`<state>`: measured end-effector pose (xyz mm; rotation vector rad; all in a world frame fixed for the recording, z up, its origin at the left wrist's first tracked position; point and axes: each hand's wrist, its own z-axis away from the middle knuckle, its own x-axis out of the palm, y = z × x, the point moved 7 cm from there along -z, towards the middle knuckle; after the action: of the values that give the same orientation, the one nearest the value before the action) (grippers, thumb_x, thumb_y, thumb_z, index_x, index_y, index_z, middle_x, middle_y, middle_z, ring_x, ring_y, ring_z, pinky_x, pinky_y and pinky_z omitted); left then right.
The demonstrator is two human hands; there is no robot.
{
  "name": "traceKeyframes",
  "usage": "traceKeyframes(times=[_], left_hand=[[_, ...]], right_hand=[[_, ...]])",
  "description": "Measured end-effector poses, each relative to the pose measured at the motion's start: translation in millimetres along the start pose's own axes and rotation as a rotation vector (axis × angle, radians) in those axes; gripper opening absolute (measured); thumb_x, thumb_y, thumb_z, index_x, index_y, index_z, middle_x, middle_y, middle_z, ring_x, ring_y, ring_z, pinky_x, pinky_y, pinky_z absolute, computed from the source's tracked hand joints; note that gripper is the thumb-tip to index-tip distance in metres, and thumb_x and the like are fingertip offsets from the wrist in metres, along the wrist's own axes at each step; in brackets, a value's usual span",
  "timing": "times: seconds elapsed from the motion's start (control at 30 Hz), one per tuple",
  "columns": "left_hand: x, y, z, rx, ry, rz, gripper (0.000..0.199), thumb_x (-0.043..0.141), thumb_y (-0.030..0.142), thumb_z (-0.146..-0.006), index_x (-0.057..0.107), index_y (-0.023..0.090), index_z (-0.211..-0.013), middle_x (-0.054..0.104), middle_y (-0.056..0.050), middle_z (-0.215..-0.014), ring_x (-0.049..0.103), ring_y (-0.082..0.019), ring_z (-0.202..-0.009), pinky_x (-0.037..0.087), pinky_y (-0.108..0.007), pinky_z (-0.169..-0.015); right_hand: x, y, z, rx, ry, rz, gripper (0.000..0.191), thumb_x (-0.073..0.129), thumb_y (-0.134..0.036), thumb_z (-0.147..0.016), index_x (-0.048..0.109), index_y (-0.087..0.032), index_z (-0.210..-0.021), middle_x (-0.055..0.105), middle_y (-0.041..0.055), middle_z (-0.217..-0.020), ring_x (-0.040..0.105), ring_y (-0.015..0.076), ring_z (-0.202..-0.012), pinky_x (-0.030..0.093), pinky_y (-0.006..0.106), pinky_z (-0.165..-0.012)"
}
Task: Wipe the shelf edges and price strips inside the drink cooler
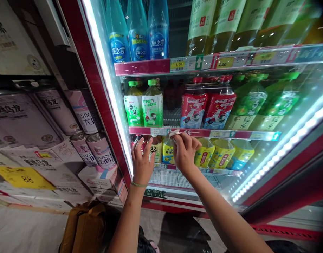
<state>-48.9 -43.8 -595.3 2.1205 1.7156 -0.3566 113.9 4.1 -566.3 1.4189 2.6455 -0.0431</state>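
Note:
My right hand (186,153) is closed, pressing a small crumpled white cloth or tissue (174,133) against the red front strip (211,133) of the middle cooler shelf. My left hand (142,163) is raised to its left with fingers apart, holding nothing, in front of the bottles on the lower shelf. Just above the strip stand green tea bottles (153,109) with green caps and red-labelled bottles (194,109). Below it, a yellow-and-blue bottle (168,151) shows between my hands.
The lit upright cooler has an upper shelf edge (142,67) holding blue bottles (158,31). Stacked boxes (98,175) and pink cans (101,147) stand at the left. A brown bag (83,225) rests on the floor. A bright light strip (108,84) runs along the cooler's left side.

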Motion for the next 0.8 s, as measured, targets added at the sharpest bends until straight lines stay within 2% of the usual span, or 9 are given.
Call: traceKeyframes(times=[0.13, 0.17, 0.27, 0.3, 0.43, 0.53, 0.6, 0.73, 0.8], left_hand=[[-0.5, -4, 1, -0.013, 0.005, -0.007, 0.064, 0.063, 0.015, -0.095, 0.045, 0.029, -0.155, 0.046, -0.017, -0.150, 0.044, -0.034, -0.144, 0.042, -0.060, -0.119], [-0.6, -5, 2, -0.022, 0.003, -0.008, 0.064, 0.064, 0.016, -0.095, 0.046, 0.028, -0.155, 0.045, -0.018, -0.150, 0.044, -0.034, -0.144, 0.042, -0.060, -0.119], [-0.8, -9, 2, -0.047, -0.006, 0.002, 0.062, 0.065, 0.018, -0.096, 0.046, 0.027, -0.154, 0.043, -0.018, -0.151, 0.042, -0.035, -0.144, 0.044, -0.060, -0.118], [-1.0, -9, 2, -0.050, -0.005, 0.006, 0.062, 0.064, 0.018, -0.096, 0.046, 0.028, -0.154, 0.043, -0.017, -0.152, 0.042, -0.035, -0.144, 0.044, -0.060, -0.118], [-1.8, -10, 3, -0.055, -0.002, 0.025, 0.065, 0.062, 0.015, -0.096, 0.043, 0.031, -0.156, 0.041, -0.016, -0.152, 0.041, -0.034, -0.144, 0.044, -0.060, -0.119], [-1.3, -10, 2, -0.063, -0.010, 0.033, 0.067, 0.064, 0.017, -0.095, 0.041, 0.032, -0.156, 0.041, -0.015, -0.152, 0.042, -0.034, -0.143, 0.044, -0.061, -0.118], [-1.9, -9, 2, -0.064, -0.003, 0.033, 0.067, 0.064, 0.016, -0.095, 0.041, 0.032, -0.156, 0.041, -0.015, -0.151, 0.042, -0.035, -0.144, 0.044, -0.062, -0.118], [-2.9, -9, 2, -0.063, 0.002, 0.034, 0.066, 0.063, 0.015, -0.095, 0.043, 0.031, -0.156, 0.041, -0.016, -0.151, 0.042, -0.035, -0.144, 0.043, -0.061, -0.119], [-2.4, -9, 3, -0.060, -0.005, 0.036, 0.066, 0.063, 0.016, -0.095, 0.042, 0.031, -0.156, 0.041, -0.016, -0.151, 0.042, -0.035, -0.144, 0.043, -0.061, -0.119]], right_hand=[[7, -22, 3, -0.249, -0.097, -0.034, 0.021, 0.060, -0.019, -0.100, 0.071, -0.030, -0.114, 0.075, 0.0012, -0.109, 0.053, 0.0199, -0.105, 0.028, 0.038, -0.094], [5, -21, 4, -0.233, -0.080, -0.034, 0.020, 0.061, -0.018, -0.100, 0.071, -0.030, -0.113, 0.075, 0.0013, -0.108, 0.052, 0.0200, -0.104, 0.028, 0.038, -0.093], [0, -5, 4, -0.023, 0.013, 0.000, 0.026, 0.060, -0.014, -0.098, 0.070, -0.026, -0.118, 0.074, 0.0058, -0.107, 0.051, 0.0220, -0.105, 0.029, 0.039, -0.091], [0, -5, 4, -0.015, 0.008, -0.004, 0.029, 0.060, -0.013, -0.098, 0.069, -0.026, -0.121, 0.073, 0.0067, -0.109, 0.051, 0.0221, -0.106, 0.029, 0.038, -0.091], [6, -20, 10, -0.264, -0.108, -0.081, 0.033, 0.063, -0.016, -0.098, 0.069, -0.033, -0.126, 0.074, 0.0018, -0.112, 0.052, 0.0200, -0.106, 0.028, 0.038, -0.092], [1, -7, 10, -0.110, -0.038, -0.037, 0.035, 0.061, -0.016, -0.098, 0.068, -0.034, -0.127, 0.074, 0.0028, -0.109, 0.052, 0.0211, -0.105, 0.030, 0.039, -0.091], [2, -1, 10, -0.032, -0.044, -0.010, 0.037, 0.059, -0.017, -0.099, 0.067, -0.034, -0.131, 0.073, 0.0044, -0.112, 0.052, 0.0220, -0.107, 0.030, 0.039, -0.092], [9, -16, 11, -0.222, -0.148, -0.067, 0.037, 0.063, -0.020, -0.098, 0.067, -0.039, -0.130, 0.074, -0.0004, -0.113, 0.053, 0.0201, -0.107, 0.029, 0.038, -0.093], [4, -11, 9, -0.144, -0.065, -0.061, 0.035, 0.063, -0.017, -0.097, 0.069, -0.037, -0.126, 0.074, 0.0006, -0.109, 0.053, 0.0203, -0.106, 0.029, 0.038, -0.093]])
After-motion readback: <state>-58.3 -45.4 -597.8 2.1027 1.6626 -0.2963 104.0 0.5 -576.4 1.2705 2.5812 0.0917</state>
